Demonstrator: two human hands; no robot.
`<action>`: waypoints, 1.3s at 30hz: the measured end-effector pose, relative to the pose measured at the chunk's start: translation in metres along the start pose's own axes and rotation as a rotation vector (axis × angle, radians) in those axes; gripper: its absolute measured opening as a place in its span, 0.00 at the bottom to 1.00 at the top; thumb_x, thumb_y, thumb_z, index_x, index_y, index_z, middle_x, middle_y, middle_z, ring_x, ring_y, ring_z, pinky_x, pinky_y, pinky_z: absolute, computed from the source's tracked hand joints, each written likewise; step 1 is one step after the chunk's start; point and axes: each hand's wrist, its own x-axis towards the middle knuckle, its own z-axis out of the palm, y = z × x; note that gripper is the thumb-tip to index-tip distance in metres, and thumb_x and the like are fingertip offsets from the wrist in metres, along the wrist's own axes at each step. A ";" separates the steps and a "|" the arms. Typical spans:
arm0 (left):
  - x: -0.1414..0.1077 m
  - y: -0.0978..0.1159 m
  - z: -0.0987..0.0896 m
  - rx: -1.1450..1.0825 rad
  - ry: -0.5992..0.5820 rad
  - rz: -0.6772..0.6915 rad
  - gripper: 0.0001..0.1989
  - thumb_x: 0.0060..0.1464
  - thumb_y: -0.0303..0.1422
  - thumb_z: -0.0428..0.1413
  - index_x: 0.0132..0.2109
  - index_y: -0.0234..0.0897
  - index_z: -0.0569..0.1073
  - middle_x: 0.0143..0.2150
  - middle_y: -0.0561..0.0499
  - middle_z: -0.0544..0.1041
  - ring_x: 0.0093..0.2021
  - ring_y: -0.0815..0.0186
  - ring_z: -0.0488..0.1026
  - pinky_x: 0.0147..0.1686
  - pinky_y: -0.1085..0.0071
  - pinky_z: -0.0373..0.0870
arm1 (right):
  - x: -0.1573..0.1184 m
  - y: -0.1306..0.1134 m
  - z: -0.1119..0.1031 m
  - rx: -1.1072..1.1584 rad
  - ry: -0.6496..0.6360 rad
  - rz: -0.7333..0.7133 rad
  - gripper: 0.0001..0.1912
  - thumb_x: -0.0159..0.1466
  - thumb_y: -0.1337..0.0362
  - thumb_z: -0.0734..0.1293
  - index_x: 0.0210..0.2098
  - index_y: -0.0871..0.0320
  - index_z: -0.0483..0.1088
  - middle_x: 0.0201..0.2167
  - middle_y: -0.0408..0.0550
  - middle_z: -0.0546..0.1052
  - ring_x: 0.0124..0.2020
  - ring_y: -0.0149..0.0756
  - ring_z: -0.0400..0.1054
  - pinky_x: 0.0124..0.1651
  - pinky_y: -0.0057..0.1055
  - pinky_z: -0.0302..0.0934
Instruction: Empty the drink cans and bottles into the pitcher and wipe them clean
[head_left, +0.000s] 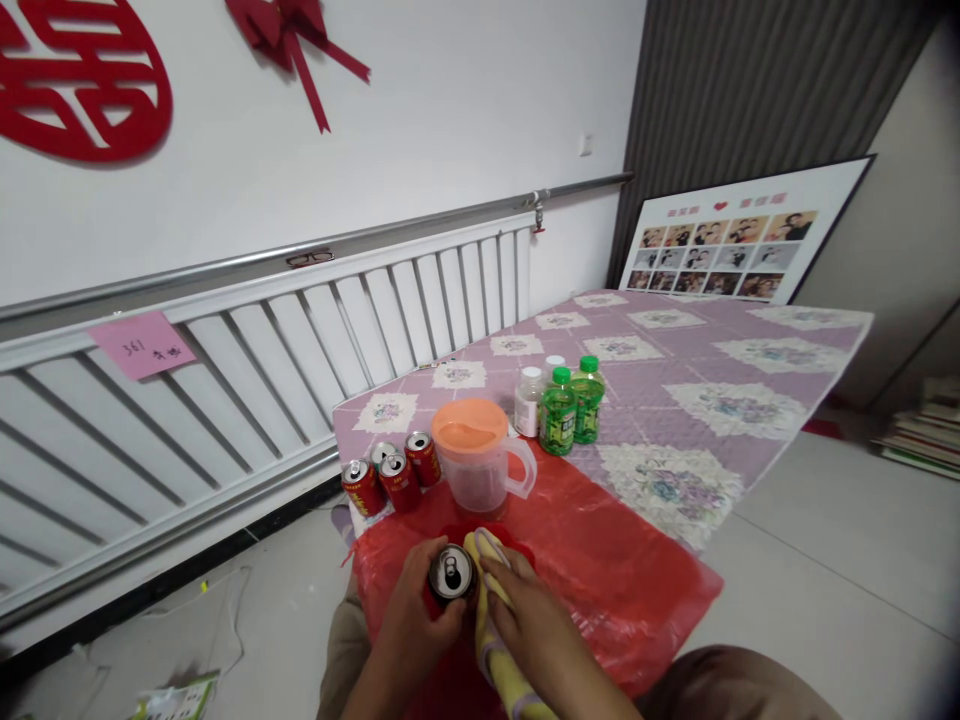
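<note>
My left hand (416, 610) is wrapped around an opened drink can (452, 573), its top facing up at me. In my right hand (529, 610) is a yellow cloth (491, 640) with pale purple edging, bunched against the can's right side. Both hands are over a red plastic sheet (600, 560). Just beyond them stands a clear plastic pitcher (476, 480) with an orange lid (470, 427). Several opened cans, mostly red, stand in a group left of the pitcher, among them a red can (400, 483). Part of a red dish-like thing (521, 545) shows behind my hands.
Behind the pitcher's handle stand green bottles (558, 415) and white-capped clear bottles (528, 405). A purple floral cloth (630, 350) covers the table. A white radiator (360, 320) runs along the wall, with a pink note (142, 345) on it. A photo board (720, 240) leans behind the table.
</note>
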 end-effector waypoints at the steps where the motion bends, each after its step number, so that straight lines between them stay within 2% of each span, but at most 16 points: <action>1: 0.000 -0.001 0.000 0.005 0.002 0.001 0.30 0.44 0.25 0.56 0.57 0.33 0.68 0.58 0.39 0.73 0.60 0.53 0.70 0.63 0.52 0.64 | 0.000 0.001 0.001 -0.017 -0.018 0.006 0.29 0.63 0.69 0.56 0.63 0.61 0.64 0.67 0.58 0.62 0.67 0.42 0.57 0.66 0.41 0.56; 7: -0.003 -0.003 0.010 0.071 0.088 -0.004 0.31 0.44 0.28 0.56 0.58 0.30 0.69 0.60 0.35 0.71 0.62 0.49 0.68 0.63 0.50 0.64 | 0.001 -0.001 0.003 -0.034 -0.006 0.011 0.29 0.64 0.69 0.56 0.65 0.59 0.62 0.68 0.56 0.60 0.68 0.42 0.55 0.67 0.41 0.55; 11: -0.005 0.002 0.016 0.118 0.165 -0.056 0.29 0.47 0.32 0.58 0.58 0.30 0.70 0.56 0.36 0.72 0.57 0.49 0.71 0.59 0.49 0.68 | 0.001 -0.002 0.003 -0.029 0.005 0.005 0.29 0.64 0.70 0.55 0.65 0.59 0.62 0.68 0.57 0.61 0.68 0.41 0.56 0.67 0.41 0.54; 14: -0.004 0.005 0.017 0.129 0.169 -0.067 0.28 0.49 0.33 0.57 0.58 0.32 0.70 0.53 0.38 0.72 0.54 0.51 0.73 0.56 0.51 0.71 | 0.000 0.002 0.005 -0.003 0.033 -0.016 0.29 0.63 0.70 0.56 0.64 0.58 0.63 0.68 0.55 0.61 0.67 0.41 0.57 0.67 0.41 0.55; 21: 0.000 0.000 0.015 0.104 0.192 -0.025 0.29 0.46 0.31 0.57 0.57 0.30 0.67 0.55 0.37 0.73 0.56 0.51 0.72 0.59 0.49 0.68 | 0.002 0.000 -0.002 0.083 0.151 -0.070 0.25 0.65 0.65 0.56 0.60 0.57 0.68 0.67 0.56 0.63 0.67 0.43 0.57 0.66 0.44 0.56; 27: 0.002 0.004 0.011 0.109 0.131 0.028 0.22 0.45 0.30 0.56 0.50 0.33 0.71 0.50 0.38 0.75 0.52 0.51 0.73 0.56 0.47 0.69 | 0.004 -0.004 -0.001 0.034 0.102 -0.042 0.26 0.65 0.66 0.56 0.61 0.56 0.67 0.67 0.54 0.62 0.67 0.43 0.58 0.66 0.42 0.56; 32: 0.003 0.006 0.007 0.108 0.101 0.048 0.23 0.45 0.29 0.56 0.51 0.34 0.70 0.51 0.39 0.75 0.53 0.52 0.73 0.57 0.46 0.68 | 0.002 0.001 0.004 -0.052 0.007 0.003 0.31 0.62 0.72 0.57 0.64 0.57 0.62 0.68 0.56 0.61 0.67 0.43 0.58 0.66 0.42 0.57; 35: 0.003 0.007 0.004 0.089 0.064 0.064 0.25 0.44 0.27 0.55 0.52 0.35 0.70 0.52 0.40 0.75 0.54 0.52 0.72 0.58 0.47 0.68 | 0.001 0.000 0.001 -0.027 0.009 -0.029 0.32 0.62 0.73 0.57 0.65 0.57 0.61 0.68 0.55 0.61 0.67 0.41 0.57 0.66 0.41 0.56; 39: 0.003 0.009 0.002 0.082 0.033 0.075 0.26 0.43 0.26 0.55 0.53 0.35 0.70 0.53 0.41 0.75 0.55 0.53 0.72 0.58 0.50 0.68 | 0.002 -0.006 -0.008 0.018 0.083 -0.082 0.27 0.64 0.68 0.56 0.62 0.58 0.66 0.67 0.55 0.62 0.67 0.42 0.56 0.68 0.42 0.54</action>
